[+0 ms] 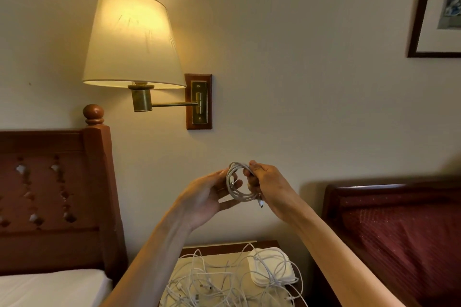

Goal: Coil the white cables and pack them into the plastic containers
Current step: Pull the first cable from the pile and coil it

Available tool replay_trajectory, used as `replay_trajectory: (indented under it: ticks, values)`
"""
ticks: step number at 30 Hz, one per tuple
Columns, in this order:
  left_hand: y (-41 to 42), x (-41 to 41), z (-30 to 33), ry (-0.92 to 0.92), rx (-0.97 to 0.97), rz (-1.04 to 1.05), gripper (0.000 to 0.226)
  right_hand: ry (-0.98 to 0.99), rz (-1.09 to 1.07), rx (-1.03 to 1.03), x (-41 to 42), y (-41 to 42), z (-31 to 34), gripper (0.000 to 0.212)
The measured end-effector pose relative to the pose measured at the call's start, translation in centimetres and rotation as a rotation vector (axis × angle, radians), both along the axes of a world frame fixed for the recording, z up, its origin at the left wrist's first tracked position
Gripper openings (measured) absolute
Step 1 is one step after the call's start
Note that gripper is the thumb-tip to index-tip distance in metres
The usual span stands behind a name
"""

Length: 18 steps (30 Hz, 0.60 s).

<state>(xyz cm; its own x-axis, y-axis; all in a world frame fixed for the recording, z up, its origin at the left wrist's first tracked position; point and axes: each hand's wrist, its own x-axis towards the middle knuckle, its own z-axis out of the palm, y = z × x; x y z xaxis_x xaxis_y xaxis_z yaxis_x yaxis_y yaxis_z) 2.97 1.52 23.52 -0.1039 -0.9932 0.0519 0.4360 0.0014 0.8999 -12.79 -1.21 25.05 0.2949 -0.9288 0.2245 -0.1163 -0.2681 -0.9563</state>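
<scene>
Low in front of me, between the two beds, stands the dark wooden nightstand [225, 246], and on it lies the loose tangle of thin white cables [214, 284], spread across most of the top and draped over the pale rounded plastic container [272, 266] at its right rear. That container sits straight below my hands and a little to my right, so I judge my right arm has the shorter way down to it.

Raised against the wall, well above all that, I hold the small white coiled cable [240, 183] between my two hands. The coil stands nearly upright, its ring facing me, its opening running front to back. One plug end hangs free from the bottom of the ring, pointing down beside my right wrist.

My right hand [268, 185] grips the right side of the coil, thumb on top and fingers curled round the bundled turns. My left hand [208, 195] lies on the left side, palm turned up and fingers fairly straight, touching the ring rather than clasping it, as far as I can tell. The hands are close together, parted only by the coil.
</scene>
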Motion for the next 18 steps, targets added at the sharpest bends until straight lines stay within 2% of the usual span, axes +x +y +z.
replay_trajectory:
  ticks: [2, 4, 6, 9, 11, 13, 18]
  values:
    - [0.1, -0.3, -0.1, -0.037, -0.048, -0.008, 0.021, 0.019, -0.022, -0.028, 0.3, -0.2, 0.0, 0.044]
    - [0.1, -0.7, -0.2, -0.223, -0.158, 0.095, 0.017, 0.033, -0.028, -0.054, 0.5, -0.3, -0.2, 0.044]
    - [-0.1, -1.0, -0.3, -0.464, -0.299, 0.222, 0.017, 0.026, -0.032, -0.063, 0.5, -0.3, -0.6, 0.043]
    - [-1.0, -1.0, -1.2, -0.957, -0.534, 0.487, 0.018, 0.009, -0.043, -0.069, 0.6, -0.3, -1.0, 0.043]
    - [-1.0, -1.1, -1.8, -1.204, -0.544, 0.691, 0.027, -0.012, -0.052, -0.069, 0.8, -0.1, -1.1, 0.042]
    - [-0.7, -1.1, -2.3, -1.328, -0.505, 0.804, 0.037, -0.009, -0.069, -0.07, 0.9, 0.0, -1.1, 0.042]
    - [-0.8, -0.6, -2.9, -1.349, -0.658, 0.838, 0.041, -0.08, -0.103, 0.059, 0.6, -0.2, -1.1, 0.042]
